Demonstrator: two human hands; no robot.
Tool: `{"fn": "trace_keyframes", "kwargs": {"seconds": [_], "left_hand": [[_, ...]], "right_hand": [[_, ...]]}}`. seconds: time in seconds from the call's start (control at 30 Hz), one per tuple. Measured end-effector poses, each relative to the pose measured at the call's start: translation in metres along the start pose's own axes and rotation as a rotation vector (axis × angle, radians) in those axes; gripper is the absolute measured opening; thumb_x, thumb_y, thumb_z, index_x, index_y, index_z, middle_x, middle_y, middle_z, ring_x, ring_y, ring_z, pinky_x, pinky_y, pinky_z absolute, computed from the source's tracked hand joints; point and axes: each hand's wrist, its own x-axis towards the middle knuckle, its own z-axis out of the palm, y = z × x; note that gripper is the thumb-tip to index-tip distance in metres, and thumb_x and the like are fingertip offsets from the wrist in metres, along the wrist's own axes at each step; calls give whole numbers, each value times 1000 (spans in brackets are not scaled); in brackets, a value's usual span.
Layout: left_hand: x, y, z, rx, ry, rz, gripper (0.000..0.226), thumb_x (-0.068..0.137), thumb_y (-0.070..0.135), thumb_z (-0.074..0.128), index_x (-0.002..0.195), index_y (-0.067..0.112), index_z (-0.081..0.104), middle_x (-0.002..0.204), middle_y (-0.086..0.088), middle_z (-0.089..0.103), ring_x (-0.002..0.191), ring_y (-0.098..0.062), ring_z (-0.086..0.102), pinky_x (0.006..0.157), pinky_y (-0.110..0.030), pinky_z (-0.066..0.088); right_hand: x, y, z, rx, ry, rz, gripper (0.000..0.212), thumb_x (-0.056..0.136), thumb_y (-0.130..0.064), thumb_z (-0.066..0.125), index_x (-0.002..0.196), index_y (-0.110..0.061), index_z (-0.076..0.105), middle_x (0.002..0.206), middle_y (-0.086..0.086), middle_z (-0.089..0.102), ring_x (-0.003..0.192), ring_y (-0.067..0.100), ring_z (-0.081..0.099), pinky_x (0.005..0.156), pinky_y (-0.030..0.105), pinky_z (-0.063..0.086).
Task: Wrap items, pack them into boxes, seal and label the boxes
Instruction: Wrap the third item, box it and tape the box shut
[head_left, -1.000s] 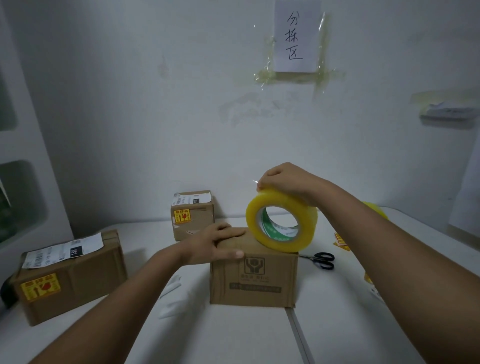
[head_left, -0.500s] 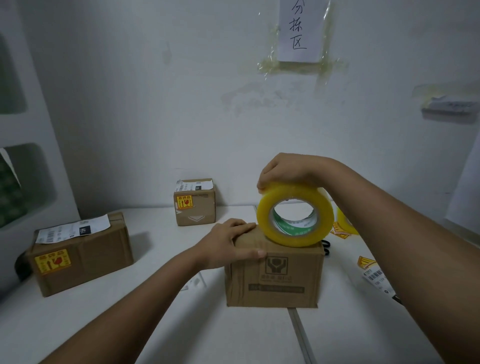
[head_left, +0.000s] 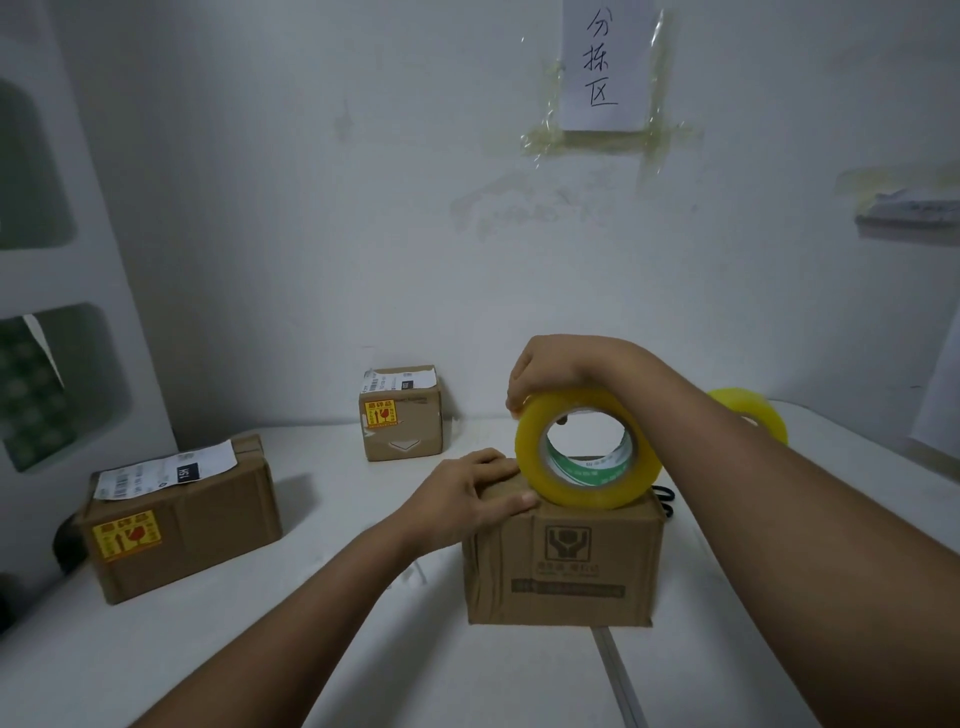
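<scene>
While the box (head_left: 563, 561) sits on the desk (head_left: 322, 649), the left hand (head_left: 467, 499) presses its top to steady it; the right hand's (head_left: 561, 366) grip curls over the tape roll (head_left: 587, 449) beside it, apparently for sealing.

The paper sign (head_left: 605, 62) on the far wall says 分拣区. The white label (head_left: 166, 468) on the left box (head_left: 182, 519) shows "15H". Other labels are too small to read.
</scene>
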Motion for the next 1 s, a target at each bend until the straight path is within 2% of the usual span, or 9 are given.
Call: {"fn": "trace_keyframes", "kwargs": {"seconds": [0.1, 0.2, 0.37, 0.47, 0.6, 0.67, 0.77, 0.9, 1.0], "left_hand": [[1, -4, 2, -51, 9, -23, 57, 86, 67, 55, 137, 40, 54, 137, 19, 51, 125, -8, 50, 104, -38, 48], [-1, -9, -2, -87, 4, -71, 41, 99, 48, 47, 140, 41, 51, 151, 18, 40, 137, -9, 39, 116, -44, 34], [-6, -5, -14, -264, 28, -149, 34, 104, 28, 44, 134, 37, 58, 148, 21, 41, 134, -6, 36, 118, -38, 27], [-9, -5, -19, -397, 114, -197, 32, 104, 21, 46, 128, 31, 63, 143, 12, 49, 132, -11, 40, 112, -34, 28], [-13, -1, -29, -689, 361, -316, 27, 104, 28, 45, 111, 15, 68, 118, -6, 64, 112, -20, 57, 105, -35, 45], [-14, 7, -30, -737, 364, -366, 43, 105, 39, 37, 100, 10, 68, 98, -9, 68, 97, -22, 61, 96, -33, 49], [-14, 13, -29, -765, 321, -410, 52, 101, 53, 37, 79, 14, 64, 85, -7, 70, 91, -21, 63, 93, -33, 48], [-15, 5, -29, -735, 279, -376, 35, 97, 35, 58, 66, 17, 57, 73, 0, 58, 90, -19, 59, 79, -27, 46], [-17, 4, -28, -764, 315, -347, 34, 100, 26, 55, 68, 15, 56, 74, -3, 62, 87, -17, 62, 78, -26, 47]], "right_hand": [[3, 3, 0, -1, 7, 3, 21, 82, -28, 69, 92, -11, 76, 85, 7, 75, 65, 22, 72, 76, 35, 58], [3, 3, 1, -11, 11, 1, 22, 82, -27, 69, 93, -10, 76, 87, 8, 75, 64, 21, 71, 76, 34, 57], [5, 0, 2, -36, -1, 21, 23, 80, -28, 70, 93, -11, 76, 84, 7, 75, 63, 20, 72, 75, 34, 57], [9, -4, 5, -66, -22, 30, 24, 80, -29, 70, 94, -10, 76, 82, 6, 75, 66, 22, 73, 77, 35, 57], [14, -7, 7, -99, -35, 36, 23, 81, -29, 70, 94, -10, 75, 82, 6, 75, 63, 21, 72, 75, 33, 57], [15, -10, 8, -123, -47, 39, 23, 81, -29, 69, 93, -10, 75, 83, 6, 75, 63, 21, 72, 78, 35, 57], [18, -14, 10, -157, -55, 40, 23, 81, -28, 69, 94, -10, 75, 85, 8, 75, 64, 22, 70, 81, 36, 58], [20, -16, 12, -191, -64, 41, 23, 81, -28, 69, 93, -10, 75, 83, 7, 75, 62, 21, 70, 78, 35, 57], [20, -18, 12, -201, -81, 54, 22, 81, -28, 69, 93, -10, 75, 81, 6, 75, 60, 20, 71, 76, 33, 57]]}}
